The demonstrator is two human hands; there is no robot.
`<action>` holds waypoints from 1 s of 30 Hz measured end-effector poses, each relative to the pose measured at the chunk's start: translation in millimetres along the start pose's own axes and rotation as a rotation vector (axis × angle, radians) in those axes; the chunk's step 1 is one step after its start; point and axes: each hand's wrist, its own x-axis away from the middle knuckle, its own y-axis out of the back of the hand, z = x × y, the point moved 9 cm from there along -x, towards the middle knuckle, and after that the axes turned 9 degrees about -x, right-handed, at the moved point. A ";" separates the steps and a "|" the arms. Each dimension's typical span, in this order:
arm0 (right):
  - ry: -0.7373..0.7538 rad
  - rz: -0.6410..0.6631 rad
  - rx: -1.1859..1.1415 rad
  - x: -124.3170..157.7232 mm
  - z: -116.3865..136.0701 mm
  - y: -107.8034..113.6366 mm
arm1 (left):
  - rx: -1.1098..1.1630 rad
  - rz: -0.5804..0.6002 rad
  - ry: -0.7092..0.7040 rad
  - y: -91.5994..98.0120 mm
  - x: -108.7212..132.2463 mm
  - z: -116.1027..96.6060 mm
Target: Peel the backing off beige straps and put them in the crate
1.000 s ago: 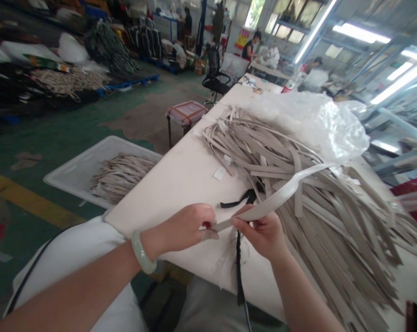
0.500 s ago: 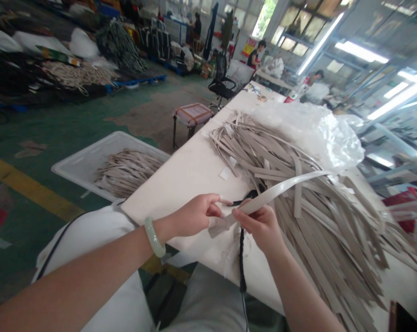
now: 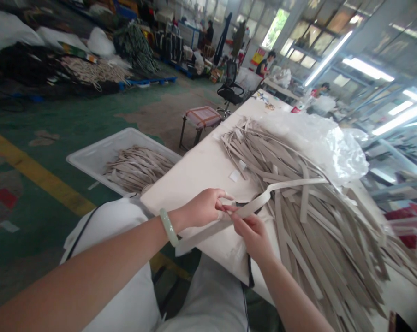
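A long beige strap [image 3: 253, 207] runs through both my hands, its glossy free end reaching right over the pile and its other end lying below my left wrist. My left hand [image 3: 205, 210], wearing a pale green bangle [image 3: 167, 227], pinches the strap with curled fingers. My right hand [image 3: 252, 235] grips it just beside the left. Under and to the right of them lies a large heap of similar beige straps [image 3: 308, 240]. A thin black cord [image 3: 245, 204] shows only in small bits near my hands.
The straps lie on a white table [image 3: 191, 177], with crumpled clear plastic sheeting [image 3: 315, 143] behind them. At the left, a white bin [image 3: 91, 159] on the green floor holds more straps. Behind are a stool, an office chair and several co-workers.
The strap's near end now reaches lower left past my left wrist. My hands have drawn closer together, less black cord shows, and the view has swung, shifting the background.
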 end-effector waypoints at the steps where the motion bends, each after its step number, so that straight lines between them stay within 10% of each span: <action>1: -0.017 0.003 -0.052 -2.0 0.7 -0.7 | -0.018 0.003 0.000 1.1 0.7 0.8; 8: 0.122 -0.233 -0.248 -26.1 34.4 26.0 | -0.076 0.025 0.047 8.2 2.3 3.4; 14: 0.045 -0.032 -0.004 -6.4 0.5 -8.8 | -0.029 0.030 0.020 8.3 0.3 5.1; 20: 0.279 -0.336 -0.178 -18.1 43.7 39.4 | -0.125 0.069 0.094 7.3 4.2 9.7; 26: 0.128 -0.179 -0.006 -5.5 3.0 8.6 | -0.135 0.063 0.059 1.3 -2.0 10.8; 30: 0.329 -0.419 -0.241 -5.7 46.0 50.9 | -0.208 0.064 0.084 -0.2 -1.2 15.1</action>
